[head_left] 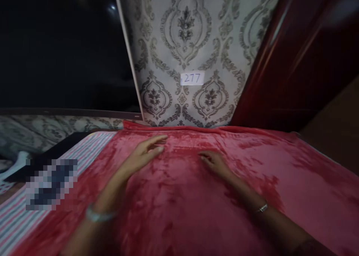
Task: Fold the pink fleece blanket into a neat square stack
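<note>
A red plush blanket (190, 196) is spread over the surface in front of me, with darker brushed patches in its pile. My left hand (144, 153) hovers over its far middle part, fingers stretched forward and thumb apart, holding nothing. To the right, my right hand (214, 163) is low over the blanket or touching it; I cannot tell which. Its fingers are loosely bent, with a small gap to the thumb and nothing seen between them. A rolled or folded edge of the blanket runs along the wall side, beyond both hands.
Striped cloth (98, 145) shows beneath the blanket at left, with a pixelated dark thing (52, 185) on it. A large black screen (61, 50) stands at back left. Patterned wallpaper (185, 28) bears a paper label (192, 77) reading 277. A glossy dark red panel (291, 61) rises at right.
</note>
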A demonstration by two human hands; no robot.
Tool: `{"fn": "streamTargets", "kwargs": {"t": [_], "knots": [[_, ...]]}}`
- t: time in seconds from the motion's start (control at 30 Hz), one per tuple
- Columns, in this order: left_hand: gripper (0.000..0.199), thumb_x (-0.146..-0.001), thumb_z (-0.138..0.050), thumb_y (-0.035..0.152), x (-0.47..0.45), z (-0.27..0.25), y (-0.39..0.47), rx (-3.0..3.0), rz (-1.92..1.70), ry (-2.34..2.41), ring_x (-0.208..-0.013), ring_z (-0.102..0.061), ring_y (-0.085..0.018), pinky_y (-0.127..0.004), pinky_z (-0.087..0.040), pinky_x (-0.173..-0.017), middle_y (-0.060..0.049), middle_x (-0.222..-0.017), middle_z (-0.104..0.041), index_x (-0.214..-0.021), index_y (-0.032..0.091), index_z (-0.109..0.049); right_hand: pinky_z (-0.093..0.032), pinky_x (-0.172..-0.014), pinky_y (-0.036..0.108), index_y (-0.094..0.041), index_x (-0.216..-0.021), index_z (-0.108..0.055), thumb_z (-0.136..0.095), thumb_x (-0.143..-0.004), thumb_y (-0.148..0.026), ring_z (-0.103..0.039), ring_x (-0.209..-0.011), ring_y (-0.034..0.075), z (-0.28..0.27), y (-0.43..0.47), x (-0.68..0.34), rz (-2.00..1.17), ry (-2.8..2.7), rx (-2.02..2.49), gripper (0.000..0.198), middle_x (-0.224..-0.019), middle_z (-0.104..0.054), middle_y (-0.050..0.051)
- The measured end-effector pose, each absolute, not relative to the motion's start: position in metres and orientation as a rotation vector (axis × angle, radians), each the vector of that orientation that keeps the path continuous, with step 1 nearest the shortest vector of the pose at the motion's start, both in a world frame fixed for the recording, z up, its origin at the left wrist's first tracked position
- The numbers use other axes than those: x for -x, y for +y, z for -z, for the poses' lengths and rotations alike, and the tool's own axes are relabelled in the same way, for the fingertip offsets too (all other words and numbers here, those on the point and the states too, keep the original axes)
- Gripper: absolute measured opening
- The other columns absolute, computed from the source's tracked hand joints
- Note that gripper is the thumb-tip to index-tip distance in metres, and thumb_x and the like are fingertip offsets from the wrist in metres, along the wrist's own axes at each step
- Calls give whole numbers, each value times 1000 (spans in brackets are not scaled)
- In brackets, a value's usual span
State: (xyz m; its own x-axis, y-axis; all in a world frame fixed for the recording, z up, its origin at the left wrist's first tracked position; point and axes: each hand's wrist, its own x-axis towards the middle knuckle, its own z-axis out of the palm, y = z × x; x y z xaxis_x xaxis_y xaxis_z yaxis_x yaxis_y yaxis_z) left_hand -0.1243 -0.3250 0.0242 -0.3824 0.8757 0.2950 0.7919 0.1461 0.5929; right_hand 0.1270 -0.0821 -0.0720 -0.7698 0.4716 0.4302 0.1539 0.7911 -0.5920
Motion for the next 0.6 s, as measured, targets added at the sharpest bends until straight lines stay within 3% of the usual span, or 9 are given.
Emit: {"fn": "streamTargets", "kwargs": {"t": [0.1,0.13,0.2,0.3,0.37,0.47,0.6], "knots": [[61,-98,-45,38,161,3,-288,-1462,-374,2631,-149,-37,-25,-45,-33,-121,-14,-162,-39,-156,18,-38,-49,-105,52,-20,-124,-70,-45,-94,-35,-65,-119,30,89,-43,-109,-424,-2484,547,42,-126,-71,14],[62,-97,-48,37,174,15,-280,-1367,-293,2694,-152,-32,-29,-51,-30,-121,-17,-163,-35,-155,15,-40,-46,-108,55,-20,-129,-68,-45,-94,-36,-61,-125,32,96,-33,-106,-318,-2524,594,45,-133,-68,15],[61,-98,-46,39,198,36,-274,-1217,-189,2798,-154,-24,-33,-60,-22,-122,-18,-166,-27,-155,17,-40,-43,-108,61,-22,-138,-62,-43,-94,-40,-53,-134,37,111,-16,-106,-136,-2594,751,51,-145,-59,14],[59,-101,-40,47,228,57,-284,-1121,-149,2873,-156,-19,-29,-60,-14,-123,-10,-168,-25,-156,27,-38,-40,-110,64,-24,-146,-55,-34,-96,-48,-46,-141,38,138,1,-113,-16,-2650,933,59,-155,-49,10],[61,-100,-39,52,247,61,-294,-1038,-128,2924,-156,-20,-29,-60,-13,-123,-7,-168,-26,-157,30,-37,-39,-111,62,-25,-147,-54,-30,-96,-51,-44,-143,36,154,9,-117,18,-2658,925,62,-157,-48,9],[60,-101,-34,50,275,58,-307,-822,-125,3048,-154,-22,-34,-66,-16,-120,-13,-167,-29,-156,24,-38,-41,-110,62,-26,-147,-53,-26,-96,-54,-43,-144,35,169,18,-121,48,-2637,873,65,-156,-49,8],[54,-102,-31,41,298,53,-319,-582,-155,3183,-145,-38,-40,-67,-33,-111,-20,-158,-42,-148,19,-49,-40,-111,62,-24,-149,-51,-24,-95,-58,-41,-144,37,177,26,-124,68,-2644,817,69,-156,-49,9]]}}
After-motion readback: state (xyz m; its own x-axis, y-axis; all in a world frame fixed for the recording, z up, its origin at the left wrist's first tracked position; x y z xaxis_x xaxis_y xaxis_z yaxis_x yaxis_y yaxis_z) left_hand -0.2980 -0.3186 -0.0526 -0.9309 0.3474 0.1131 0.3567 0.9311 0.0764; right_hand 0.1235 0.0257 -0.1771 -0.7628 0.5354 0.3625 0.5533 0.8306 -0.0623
